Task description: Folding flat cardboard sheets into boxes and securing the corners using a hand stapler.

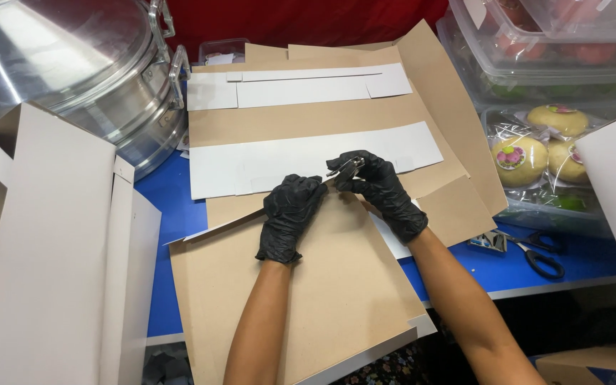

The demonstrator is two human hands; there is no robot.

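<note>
At the centre of the blue bench, a large brown cardboard sheet lies flat, its upper edge folded up into a narrow flap. The left hand, in a black glove, is curled closed over that flap, pressing it down. Just at its two o'clock, the right hand, also gloved, is closed around a small metal stapler, its nose at the flap's end. The fold looks lightly held; if the left hand eases off, the flap could spring open and a staple land crooked, and the left fingertips sit near the tool's mouth.

Beyond, at twelve o'clock, two white card strips rest on more brown sheets. At four o'clock lies one pair of black-handled scissors. At two o'clock, three wrapped yellow buns sit in a clear tub, under stacked clear tubs. At ten o'clock stands one large metal steamer pot; at eight o'clock, folded white-lined cartons lean.
</note>
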